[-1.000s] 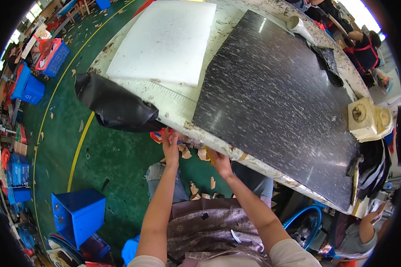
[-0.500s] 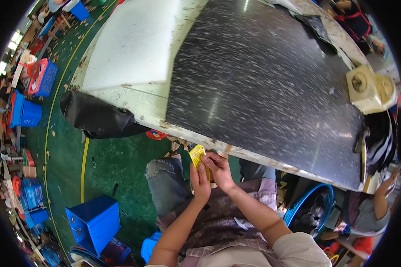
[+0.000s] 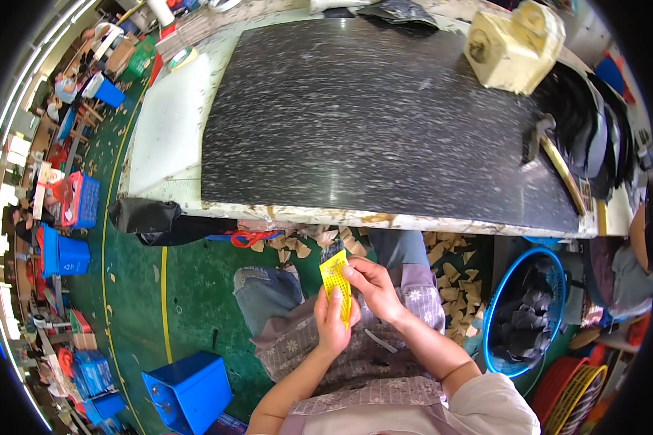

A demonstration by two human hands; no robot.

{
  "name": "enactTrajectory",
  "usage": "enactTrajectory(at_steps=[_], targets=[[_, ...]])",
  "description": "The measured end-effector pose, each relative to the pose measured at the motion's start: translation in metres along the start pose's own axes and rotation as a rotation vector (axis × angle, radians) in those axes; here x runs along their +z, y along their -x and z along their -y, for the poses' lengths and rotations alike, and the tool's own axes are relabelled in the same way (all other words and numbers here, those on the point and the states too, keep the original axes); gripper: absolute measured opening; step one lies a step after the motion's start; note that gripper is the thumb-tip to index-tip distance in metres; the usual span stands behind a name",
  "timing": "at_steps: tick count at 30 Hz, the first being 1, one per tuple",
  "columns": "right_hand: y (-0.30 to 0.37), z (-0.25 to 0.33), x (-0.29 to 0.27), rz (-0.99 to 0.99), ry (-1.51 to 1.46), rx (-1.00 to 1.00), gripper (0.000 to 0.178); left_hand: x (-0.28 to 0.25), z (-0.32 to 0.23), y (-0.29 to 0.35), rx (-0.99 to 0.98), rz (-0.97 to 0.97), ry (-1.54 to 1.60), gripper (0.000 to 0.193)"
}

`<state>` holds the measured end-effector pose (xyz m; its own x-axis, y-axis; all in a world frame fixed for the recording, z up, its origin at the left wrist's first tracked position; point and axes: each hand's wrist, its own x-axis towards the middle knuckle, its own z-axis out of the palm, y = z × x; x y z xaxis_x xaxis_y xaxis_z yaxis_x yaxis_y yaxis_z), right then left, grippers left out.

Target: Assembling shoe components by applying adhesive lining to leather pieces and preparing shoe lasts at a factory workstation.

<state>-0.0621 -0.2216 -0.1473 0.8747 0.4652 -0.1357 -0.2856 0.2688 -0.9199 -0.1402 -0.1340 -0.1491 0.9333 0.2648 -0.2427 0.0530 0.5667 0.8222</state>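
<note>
Above my lap I hold a flat, narrow yellow packet [image 3: 334, 270] with a dotted pattern, its long side roughly upright. A dark piece [image 3: 332, 251] shows at its far end; I cannot tell whether it belongs to the packet. My left hand [image 3: 333, 323] is closed round the lower part, thumb lying along the front. My right hand [image 3: 374, 286] pinches the right edge higher up, between thumb and fingers. Beyond both hands is the worktable with a speckled black sheet [image 3: 355, 123] on it.
On the table are a white sheet [image 3: 168, 127], a cream block-shaped device [image 3: 511, 51], a hammer [image 3: 561, 163] and black pieces [image 3: 569, 109]. A blue basket [image 3: 488, 319] of dark pieces stands at right, a blue bin [image 3: 189, 391] at lower left. Scraps [image 3: 453, 286] litter the green floor.
The view has shifted, so the table now appears more level and the hammer shows fully. More of the yellow packet is visible; both hands still hold it.
</note>
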Motion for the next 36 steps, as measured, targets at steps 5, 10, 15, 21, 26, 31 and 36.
enactTrajectory(at_steps=[5, 10, 15, 21, 26, 31, 36], targets=[[0.013, 0.012, -0.012, -0.064, 0.077, -0.082, 0.033, 0.023, 0.01, 0.017, 0.023, 0.084, -0.001, 0.022], [0.01, -0.001, -0.027, -0.186, -0.179, 0.114, 0.058, 0.024, 0.019, 0.037, -0.122, 0.225, -0.115, 0.032], [0.031, 0.008, -0.039, -0.154, -0.041, -0.144, 0.045, 0.029, 0.014, 0.032, 0.051, 0.148, -0.169, 0.03], [0.032, 0.023, -0.05, -0.142, 0.474, -0.509, 0.02, 0.03, 0.009, 0.03, -0.036, 0.242, -0.202, 0.029], [0.036, 0.016, -0.052, -0.183, 0.59, -0.671, 0.018, 0.044, 0.007, 0.036, -0.266, 0.221, 0.043, 0.031], [0.053, 0.016, -0.047, -0.164, 0.354, -0.43, 0.019, 0.044, 0.018, 0.034, -0.334, 0.115, 0.119, 0.039], [0.059, 0.029, -0.057, -0.091, 0.128, -0.228, 0.022, 0.052, 0.017, 0.029, -0.202, 0.105, -0.106, 0.036]])
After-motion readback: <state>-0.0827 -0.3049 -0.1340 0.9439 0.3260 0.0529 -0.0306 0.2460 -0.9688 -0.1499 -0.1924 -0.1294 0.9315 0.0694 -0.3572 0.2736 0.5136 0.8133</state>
